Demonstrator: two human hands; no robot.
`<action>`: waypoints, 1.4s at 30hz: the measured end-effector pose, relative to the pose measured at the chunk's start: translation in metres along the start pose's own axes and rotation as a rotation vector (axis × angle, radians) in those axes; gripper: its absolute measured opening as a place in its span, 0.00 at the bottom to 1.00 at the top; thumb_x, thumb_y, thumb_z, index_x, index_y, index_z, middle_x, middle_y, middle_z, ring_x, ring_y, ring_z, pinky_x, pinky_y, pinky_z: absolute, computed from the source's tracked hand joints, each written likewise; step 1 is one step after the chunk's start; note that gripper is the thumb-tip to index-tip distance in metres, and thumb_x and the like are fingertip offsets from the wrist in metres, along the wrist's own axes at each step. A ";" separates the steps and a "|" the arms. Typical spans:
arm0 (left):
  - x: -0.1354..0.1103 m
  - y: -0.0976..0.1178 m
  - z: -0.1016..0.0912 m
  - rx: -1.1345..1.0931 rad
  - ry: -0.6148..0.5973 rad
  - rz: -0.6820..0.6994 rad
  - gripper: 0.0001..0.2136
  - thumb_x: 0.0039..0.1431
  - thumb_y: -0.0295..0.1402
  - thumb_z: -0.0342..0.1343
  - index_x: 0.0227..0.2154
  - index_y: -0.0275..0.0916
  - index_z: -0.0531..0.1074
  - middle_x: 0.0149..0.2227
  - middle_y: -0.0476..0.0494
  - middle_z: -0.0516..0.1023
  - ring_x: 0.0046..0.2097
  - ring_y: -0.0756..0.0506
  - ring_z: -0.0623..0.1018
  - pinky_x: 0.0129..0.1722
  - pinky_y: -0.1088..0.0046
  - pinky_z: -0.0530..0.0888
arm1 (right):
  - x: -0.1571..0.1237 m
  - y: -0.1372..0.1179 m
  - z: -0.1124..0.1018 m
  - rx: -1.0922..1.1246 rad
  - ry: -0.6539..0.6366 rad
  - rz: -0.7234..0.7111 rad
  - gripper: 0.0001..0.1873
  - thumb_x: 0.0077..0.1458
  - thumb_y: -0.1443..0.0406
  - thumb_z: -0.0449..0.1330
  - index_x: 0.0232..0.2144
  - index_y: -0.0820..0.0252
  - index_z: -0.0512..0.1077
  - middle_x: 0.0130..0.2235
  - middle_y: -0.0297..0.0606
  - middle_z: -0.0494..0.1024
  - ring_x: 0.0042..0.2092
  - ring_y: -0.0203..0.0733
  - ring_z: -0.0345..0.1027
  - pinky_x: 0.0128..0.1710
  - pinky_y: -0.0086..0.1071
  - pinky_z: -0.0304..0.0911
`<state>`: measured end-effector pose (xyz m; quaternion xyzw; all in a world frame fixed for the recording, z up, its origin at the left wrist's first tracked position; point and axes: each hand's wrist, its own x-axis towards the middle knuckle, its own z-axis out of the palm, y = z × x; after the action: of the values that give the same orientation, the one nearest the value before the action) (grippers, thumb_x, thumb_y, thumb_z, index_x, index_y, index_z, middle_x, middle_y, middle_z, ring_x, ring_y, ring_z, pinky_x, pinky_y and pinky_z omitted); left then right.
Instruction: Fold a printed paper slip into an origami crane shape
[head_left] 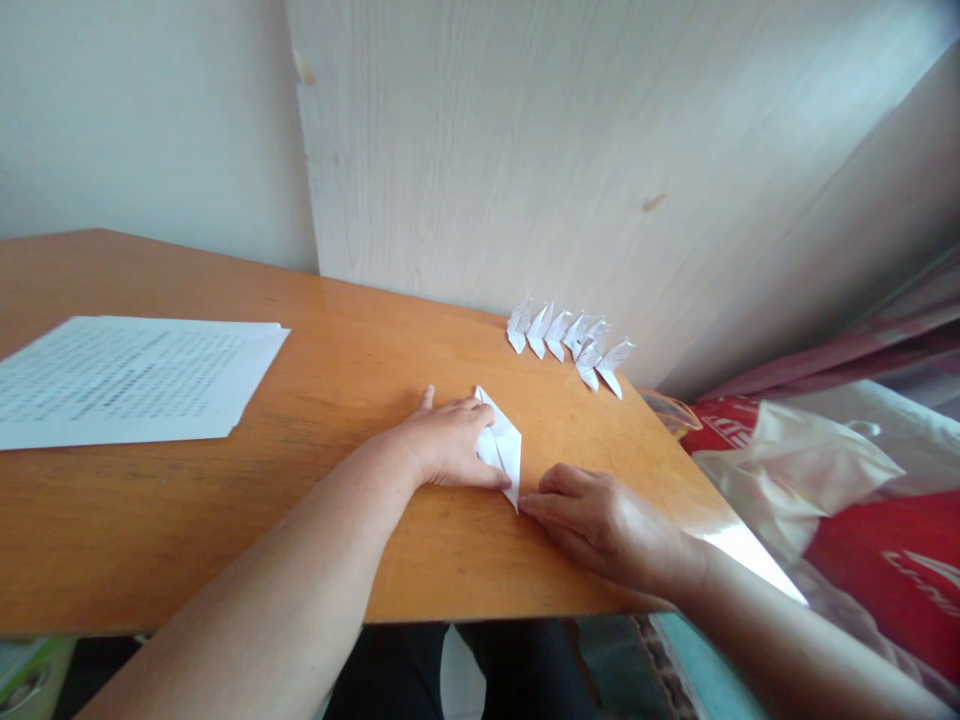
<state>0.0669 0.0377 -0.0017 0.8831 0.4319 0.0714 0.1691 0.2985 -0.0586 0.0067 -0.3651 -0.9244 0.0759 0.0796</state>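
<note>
Creasing: prob. step in hand, on paper (508, 447), desk (360, 350) R half, betw. far + front edges.
L hand (452, 442): pins paper flat, hides part.
R hand (596, 515): fingers bunched at near tip; can't tell if gripping.
Next press: prob. needs paper steady.
Folded pcs (557, 336): by far R corner.
Sheets (142, 385): L half.
Red bag (874, 560): past R edge.
</note>
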 end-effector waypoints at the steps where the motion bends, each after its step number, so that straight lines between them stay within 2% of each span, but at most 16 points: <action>1: 0.000 0.000 0.000 -0.002 0.000 0.000 0.37 0.42 0.65 0.58 0.51 0.46 0.68 0.64 0.37 0.66 0.66 0.30 0.60 0.65 0.37 0.41 | 0.000 0.000 0.001 0.004 0.006 0.003 0.16 0.67 0.68 0.51 0.50 0.55 0.75 0.40 0.42 0.75 0.38 0.39 0.70 0.39 0.33 0.66; 8: 0.000 -0.002 -0.001 -0.027 -0.011 0.007 0.37 0.41 0.64 0.59 0.51 0.47 0.67 0.62 0.37 0.69 0.64 0.30 0.64 0.64 0.34 0.40 | 0.000 0.000 0.000 0.035 0.046 -0.025 0.15 0.67 0.67 0.51 0.50 0.56 0.75 0.39 0.42 0.75 0.39 0.39 0.70 0.39 0.33 0.67; 20: 0.000 -0.004 -0.001 -0.026 -0.023 -0.004 0.39 0.40 0.65 0.59 0.53 0.48 0.67 0.64 0.38 0.66 0.64 0.30 0.65 0.64 0.35 0.39 | 0.001 -0.001 0.000 0.017 0.044 -0.010 0.14 0.67 0.67 0.52 0.49 0.56 0.76 0.38 0.41 0.75 0.38 0.40 0.70 0.38 0.33 0.66; 28: 0.000 -0.004 -0.001 -0.028 -0.012 0.000 0.39 0.39 0.66 0.59 0.52 0.47 0.68 0.64 0.37 0.66 0.64 0.29 0.64 0.64 0.34 0.41 | 0.001 0.000 0.000 -0.030 0.011 -0.012 0.16 0.67 0.68 0.52 0.52 0.54 0.74 0.39 0.41 0.75 0.38 0.40 0.70 0.38 0.33 0.65; 32: -0.002 0.000 -0.003 -0.037 -0.019 -0.011 0.38 0.41 0.66 0.58 0.51 0.48 0.68 0.61 0.39 0.69 0.63 0.30 0.65 0.64 0.35 0.42 | 0.002 0.001 -0.002 -0.044 0.011 -0.033 0.16 0.67 0.67 0.51 0.52 0.53 0.74 0.37 0.40 0.75 0.36 0.38 0.70 0.36 0.32 0.64; 37: -0.003 0.002 -0.004 -0.033 -0.020 -0.017 0.40 0.39 0.67 0.57 0.52 0.47 0.68 0.64 0.37 0.66 0.65 0.29 0.62 0.64 0.35 0.41 | 0.001 0.001 -0.003 -0.051 -0.013 -0.040 0.17 0.67 0.68 0.52 0.53 0.53 0.74 0.38 0.40 0.75 0.36 0.39 0.70 0.36 0.32 0.64; 42: -0.002 0.001 -0.002 -0.029 -0.026 -0.010 0.40 0.37 0.67 0.58 0.51 0.47 0.68 0.64 0.37 0.66 0.67 0.28 0.60 0.64 0.35 0.41 | 0.002 0.002 -0.004 -0.060 -0.046 -0.050 0.17 0.68 0.67 0.51 0.53 0.53 0.74 0.39 0.41 0.75 0.37 0.39 0.70 0.36 0.32 0.63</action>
<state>0.0661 0.0362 0.0004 0.8793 0.4328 0.0655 0.1880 0.2989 -0.0554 0.0107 -0.3424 -0.9367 0.0547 0.0492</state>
